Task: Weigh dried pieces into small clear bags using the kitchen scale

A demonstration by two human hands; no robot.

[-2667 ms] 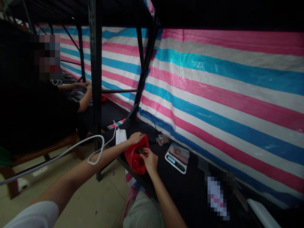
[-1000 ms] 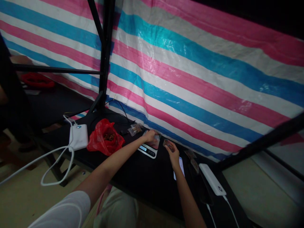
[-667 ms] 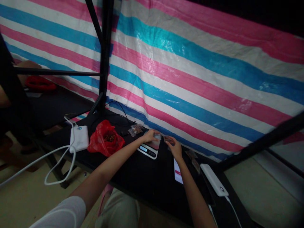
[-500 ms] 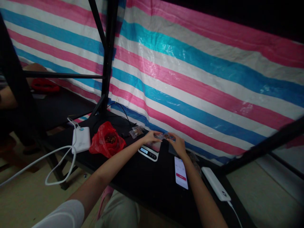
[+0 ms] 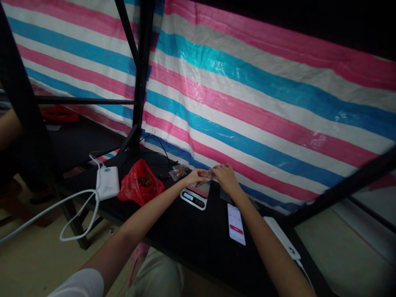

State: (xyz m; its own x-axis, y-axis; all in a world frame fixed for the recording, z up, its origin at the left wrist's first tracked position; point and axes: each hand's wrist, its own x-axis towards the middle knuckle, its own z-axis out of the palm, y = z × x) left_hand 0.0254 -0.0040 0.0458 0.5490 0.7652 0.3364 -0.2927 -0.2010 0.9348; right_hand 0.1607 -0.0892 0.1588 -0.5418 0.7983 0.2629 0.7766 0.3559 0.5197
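Above the back of a small digital scale [image 5: 194,199], my left hand [image 5: 197,176] is closed on a small clear plastic bag [image 5: 208,174]. My right hand [image 5: 223,175] meets it from the right, its fingers closed on the same bag. What the bag holds is too small to make out. Left of the scale lie small clear bags with brownish contents [image 5: 178,172]. An open red plastic bag [image 5: 140,183] with small brown pieces inside stands farther left. A lit phone [image 5: 235,225] lies below my right wrist.
A white power bank [image 5: 107,183] with a cable is at the left, another white device [image 5: 283,239] at the right. Striped sheeting [image 5: 247,103] hangs behind the black table [image 5: 188,231]. Another person's arm [image 5: 9,128] shows at the far left beyond the black frame.
My right hand has moved slightly left, closer to my left hand, and its fingers have come together over the clear bag. The other person's arm has shifted at the far left.
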